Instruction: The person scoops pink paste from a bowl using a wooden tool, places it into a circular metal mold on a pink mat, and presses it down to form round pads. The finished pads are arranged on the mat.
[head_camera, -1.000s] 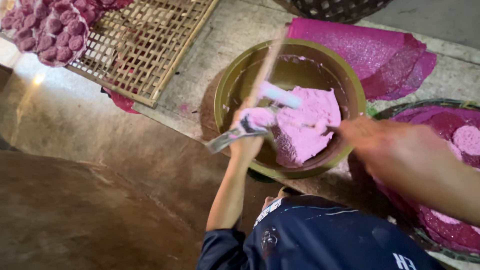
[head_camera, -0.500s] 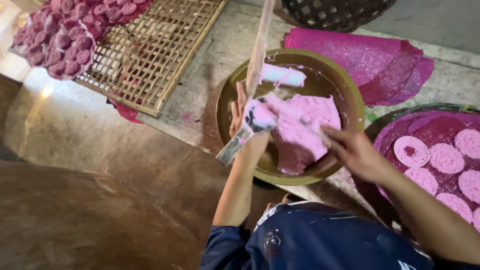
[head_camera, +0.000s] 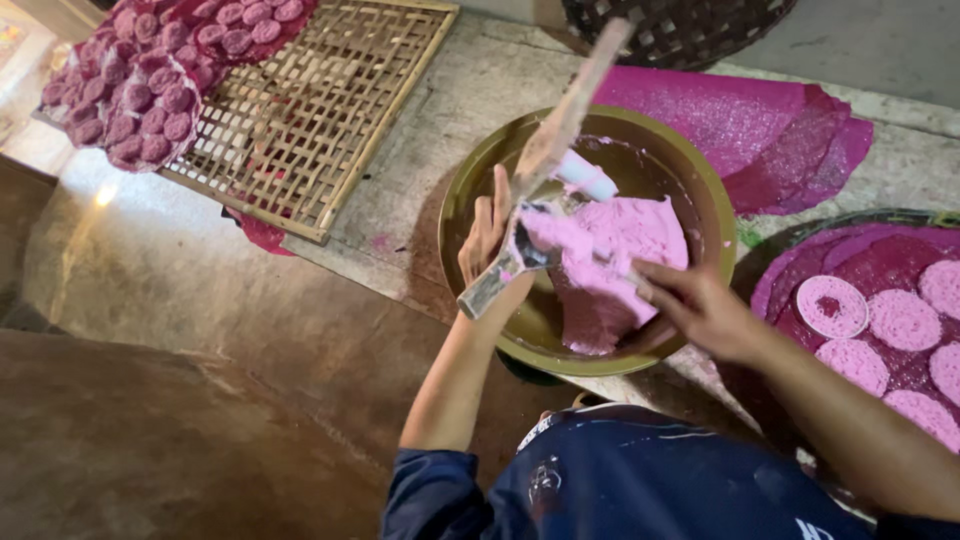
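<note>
A brass-coloured bowl (head_camera: 462, 205) sits on the stone floor with a lump of pink dough (head_camera: 625, 245) in it. My left hand (head_camera: 486, 232) is at the bowl's left rim and holds a metal scoop with a flat handle (head_camera: 492, 283), its head smeared with dough. My right hand (head_camera: 702, 308) reaches in from the right, fingertips pinched on the dough's edge. A long wooden stick (head_camera: 572, 105) leans up out of the bowl, and a white cylinder (head_camera: 586, 176) lies beside it.
A round tray (head_camera: 790, 275) at the right carries several flat pink discs (head_camera: 832, 305). A bamboo lattice rack (head_camera: 320, 120) lies at the upper left with many small purple-pink cakes (head_camera: 150, 95). Magenta cloth (head_camera: 740, 130) and a dark woven basket (head_camera: 680, 30) lie behind the bowl.
My right hand came off the tray side and moved left into the bowl onto the dough. The left hand with the scoop rose slightly along the bowl's left rim.
</note>
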